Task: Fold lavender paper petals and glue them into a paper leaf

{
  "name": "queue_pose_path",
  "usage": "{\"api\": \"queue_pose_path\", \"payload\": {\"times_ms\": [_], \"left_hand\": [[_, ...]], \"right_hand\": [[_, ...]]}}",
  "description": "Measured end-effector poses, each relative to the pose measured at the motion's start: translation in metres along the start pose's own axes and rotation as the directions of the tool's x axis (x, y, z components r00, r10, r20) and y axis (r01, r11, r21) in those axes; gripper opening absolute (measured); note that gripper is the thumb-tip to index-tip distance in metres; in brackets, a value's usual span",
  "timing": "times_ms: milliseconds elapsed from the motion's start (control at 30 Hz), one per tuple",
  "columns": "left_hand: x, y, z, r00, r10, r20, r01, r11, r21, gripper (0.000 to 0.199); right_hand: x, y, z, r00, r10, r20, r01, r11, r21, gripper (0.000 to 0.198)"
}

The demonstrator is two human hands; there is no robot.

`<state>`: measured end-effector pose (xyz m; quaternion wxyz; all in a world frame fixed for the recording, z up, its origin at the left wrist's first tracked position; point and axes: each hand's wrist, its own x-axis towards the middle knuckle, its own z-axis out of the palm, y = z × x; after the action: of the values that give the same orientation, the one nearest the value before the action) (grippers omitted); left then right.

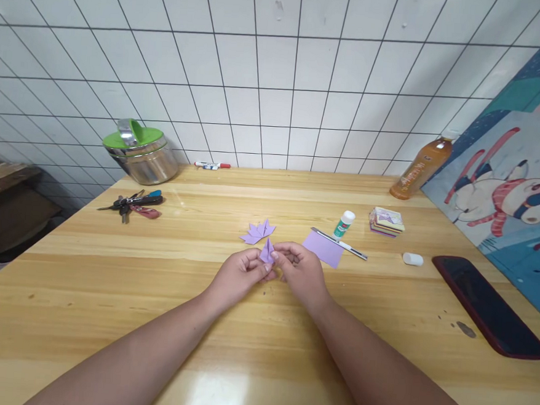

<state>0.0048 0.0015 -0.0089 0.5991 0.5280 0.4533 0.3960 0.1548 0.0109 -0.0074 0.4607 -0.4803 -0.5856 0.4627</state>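
Note:
Between my two hands is a small folded piece of purple paper [267, 251], pointed at its top. My left hand [240, 273] pinches its lower left side, with the thumb near the bottom edge. My right hand [303, 271] grips its right side between thumb and fingers. Just beyond the hands a purple paper shape with several points [258, 232] lies on the table. To the right of my right hand rests a flat purple sheet [324, 251], with a slim silver utility knife [354, 251] across its upper edge.
A glue stick [344, 224], a stack of coloured paper [387, 222], a white cap [413, 259] and a phone [489, 307] are on the right. A tea bottle [423, 166] stands behind. Keys [133, 205], a lidded steel pot [146, 160] and a marker [212, 166] are left and back.

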Motion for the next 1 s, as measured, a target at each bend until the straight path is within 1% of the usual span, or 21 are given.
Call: {"api": "queue_pose_path", "payload": {"times_ms": [133, 300, 433, 567, 633, 733, 800, 900, 967, 1000], "left_hand": [[0.001, 0.0, -0.002, 0.999, 0.032, -0.02, -0.03, 0.998, 0.059, 0.025], [-0.001, 0.003, -0.003, 0.998, 0.047, -0.035, -0.042, 0.989, 0.14, 0.02], [-0.001, 0.002, -0.003, 0.996, 0.075, -0.039, -0.067, 0.98, 0.185, 0.017], [-0.002, 0.003, -0.004, 0.996, 0.081, -0.036, -0.073, 0.978, 0.198, 0.017], [-0.002, 0.006, -0.003, 0.996, 0.09, -0.029, -0.083, 0.98, 0.179, 0.018], [-0.003, 0.011, 0.0, 0.996, 0.085, -0.018, -0.082, 0.989, 0.121, 0.022], [-0.003, 0.013, 0.002, 0.996, 0.074, -0.044, -0.068, 0.991, 0.114, 0.025], [-0.003, 0.011, 0.002, 0.989, 0.114, -0.093, -0.095, 0.977, 0.19, 0.025], [-0.003, 0.009, 0.0, 0.984, 0.158, -0.085, -0.131, 0.956, 0.263, 0.023], [-0.003, 0.008, -0.001, 0.982, 0.175, -0.073, -0.146, 0.943, 0.3, 0.023]], "right_hand": [[0.003, 0.004, -0.003, 0.999, 0.009, 0.041, -0.009, 1.0, -0.011, 0.022], [0.005, 0.007, -0.005, 0.983, 0.102, 0.155, -0.11, 0.993, 0.045, 0.025], [0.005, 0.005, -0.005, 0.981, 0.125, 0.149, -0.137, 0.988, 0.072, 0.026], [0.005, 0.002, -0.005, 0.975, 0.159, 0.152, -0.176, 0.979, 0.104, 0.028], [0.005, 0.001, -0.005, 0.979, 0.148, 0.138, -0.163, 0.982, 0.099, 0.028], [0.002, 0.001, -0.001, 0.989, 0.097, 0.115, -0.108, 0.99, 0.089, 0.024], [0.0, 0.001, 0.001, 0.991, 0.078, 0.105, -0.088, 0.992, 0.094, 0.021], [-0.002, -0.001, 0.003, 0.992, 0.082, 0.091, -0.09, 0.993, 0.08, 0.019], [-0.003, -0.003, 0.002, 0.997, 0.037, 0.066, -0.039, 0.999, 0.034, 0.017], [-0.003, -0.004, 0.0, 0.999, 0.004, 0.052, -0.005, 1.0, 0.012, 0.02]]}}
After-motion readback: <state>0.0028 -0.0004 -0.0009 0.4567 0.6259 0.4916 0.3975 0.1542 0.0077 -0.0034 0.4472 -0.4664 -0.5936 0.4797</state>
